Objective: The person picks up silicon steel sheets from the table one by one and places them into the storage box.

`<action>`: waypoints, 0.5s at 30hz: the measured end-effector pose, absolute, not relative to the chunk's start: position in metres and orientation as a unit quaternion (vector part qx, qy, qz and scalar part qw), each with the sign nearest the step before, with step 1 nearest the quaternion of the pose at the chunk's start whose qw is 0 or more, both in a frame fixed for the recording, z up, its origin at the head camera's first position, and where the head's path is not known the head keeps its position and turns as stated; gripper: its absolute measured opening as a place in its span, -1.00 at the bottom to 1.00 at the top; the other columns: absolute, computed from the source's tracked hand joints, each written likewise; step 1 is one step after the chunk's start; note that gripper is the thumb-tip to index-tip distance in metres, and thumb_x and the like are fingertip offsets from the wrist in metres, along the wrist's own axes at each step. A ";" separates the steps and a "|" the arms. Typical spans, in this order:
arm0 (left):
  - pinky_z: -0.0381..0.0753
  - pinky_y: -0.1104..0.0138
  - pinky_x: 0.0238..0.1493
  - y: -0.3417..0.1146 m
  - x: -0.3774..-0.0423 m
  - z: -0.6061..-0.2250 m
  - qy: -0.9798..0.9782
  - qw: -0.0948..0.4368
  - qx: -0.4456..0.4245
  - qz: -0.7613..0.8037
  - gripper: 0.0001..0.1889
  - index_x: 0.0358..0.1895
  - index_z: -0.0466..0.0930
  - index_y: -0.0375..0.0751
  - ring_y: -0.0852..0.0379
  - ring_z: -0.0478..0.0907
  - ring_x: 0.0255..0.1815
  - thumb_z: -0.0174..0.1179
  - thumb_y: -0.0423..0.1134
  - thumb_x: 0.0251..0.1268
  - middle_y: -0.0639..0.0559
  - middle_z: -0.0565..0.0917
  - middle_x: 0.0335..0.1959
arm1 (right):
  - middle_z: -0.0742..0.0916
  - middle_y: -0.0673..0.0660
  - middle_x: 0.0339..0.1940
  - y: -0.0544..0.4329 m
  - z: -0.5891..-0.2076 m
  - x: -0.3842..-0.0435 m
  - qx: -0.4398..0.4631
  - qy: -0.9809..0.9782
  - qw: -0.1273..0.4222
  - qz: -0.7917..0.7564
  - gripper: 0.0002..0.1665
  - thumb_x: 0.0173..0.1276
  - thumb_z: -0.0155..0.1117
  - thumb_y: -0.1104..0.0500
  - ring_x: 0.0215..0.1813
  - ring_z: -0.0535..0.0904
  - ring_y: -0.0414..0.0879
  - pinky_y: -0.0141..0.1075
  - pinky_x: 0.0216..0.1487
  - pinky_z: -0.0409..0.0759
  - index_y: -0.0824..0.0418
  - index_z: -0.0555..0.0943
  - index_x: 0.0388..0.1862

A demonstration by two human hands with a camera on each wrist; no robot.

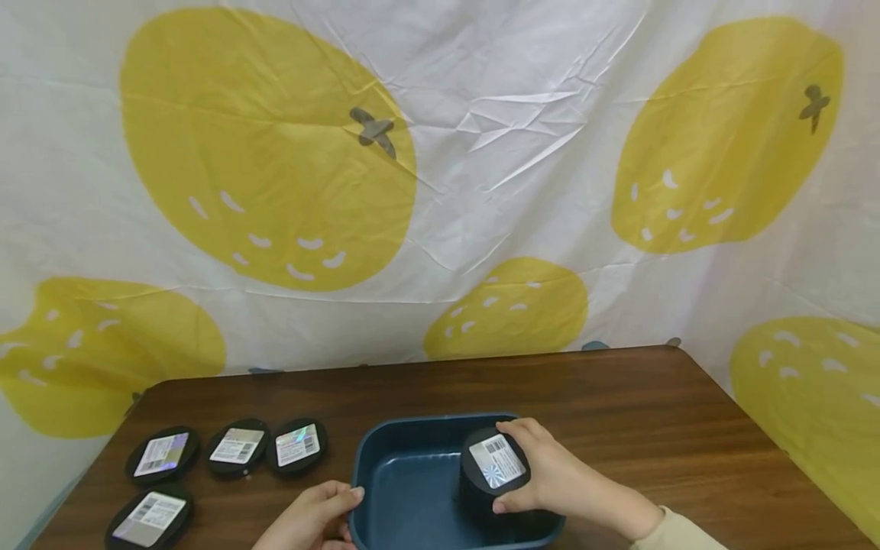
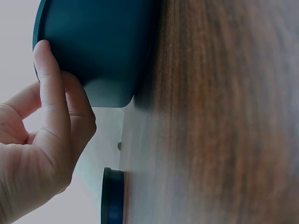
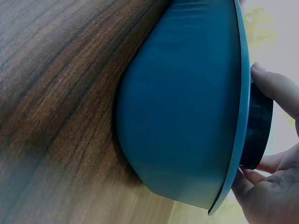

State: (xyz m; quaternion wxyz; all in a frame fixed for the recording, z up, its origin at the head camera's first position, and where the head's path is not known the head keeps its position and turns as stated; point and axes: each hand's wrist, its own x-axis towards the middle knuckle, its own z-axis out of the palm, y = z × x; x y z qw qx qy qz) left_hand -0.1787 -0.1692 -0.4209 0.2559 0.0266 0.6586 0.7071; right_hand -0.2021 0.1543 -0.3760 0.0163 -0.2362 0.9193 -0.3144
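Observation:
A dark blue plastic basin (image 1: 406, 489) sits on the table in front of me. My left hand (image 1: 309, 516) pinches its left rim; in the left wrist view the fingers lie along the outside of the basin wall (image 2: 107, 56). Over the basin's right side, my right hand (image 1: 560, 473) grips a round black container (image 1: 470, 489), thumb on the near side and fingers on the far side. Its top bears a white barcode label with a shiny sticker. In the right wrist view the black container (image 3: 258, 126) shows above the rim, its lower part hidden by the basin wall.
Several similar round black containers with white labels, such as this container (image 1: 297, 447), stand at the left of the brown wooden table (image 1: 653, 428). Behind the table hangs a white cloth (image 1: 509, 153) printed with yellow fruit.

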 end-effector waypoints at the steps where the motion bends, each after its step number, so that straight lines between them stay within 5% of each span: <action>1: 0.59 0.47 -0.49 -0.169 -0.179 -0.421 0.660 0.255 0.028 0.706 -0.78 -0.20 0.36 -0.33 0.27 0.46 -0.56 0.01 -0.19 0.37 0.04 0.45 -0.54 | 0.44 0.23 0.13 0.154 -0.376 -0.202 -0.236 0.919 0.017 -0.315 0.11 -0.25 0.60 -0.08 0.06 0.40 0.06 -0.10 -0.03 0.51 0.37 0.33 0.26; 15: 0.57 0.49 -0.51 -0.170 -0.180 -0.423 0.671 0.247 0.030 0.698 -0.80 -0.24 0.38 -0.29 0.28 0.45 -0.57 0.02 -0.18 0.36 0.06 0.44 -0.55 | 0.32 0.34 0.29 0.168 -0.376 -0.195 -0.248 0.896 0.031 -0.367 0.21 -0.09 0.53 -0.10 0.18 0.38 0.25 0.13 0.07 0.44 0.39 0.12 0.40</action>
